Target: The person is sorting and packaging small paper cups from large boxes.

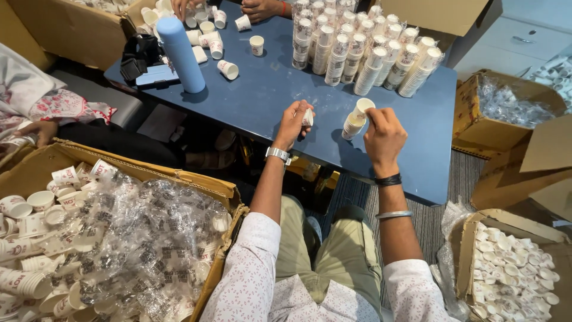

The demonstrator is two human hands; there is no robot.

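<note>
Box of cups (36, 173): lower left of frame, under clear plastic
Left hand (292, 124): centre, fingers closed on one small cup (307, 117)
Right hand (384, 136): centre right, pinching the top of a short cup stack (356, 119) on the blue table (262, 95)
Wrapped stacks (363, 50): top centre

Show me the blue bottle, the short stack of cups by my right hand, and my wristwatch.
blue bottle (182, 55), head view, middle of body.
short stack of cups (356, 121), head view, side of stack.
wristwatch (277, 155), head view, metal band.
</note>
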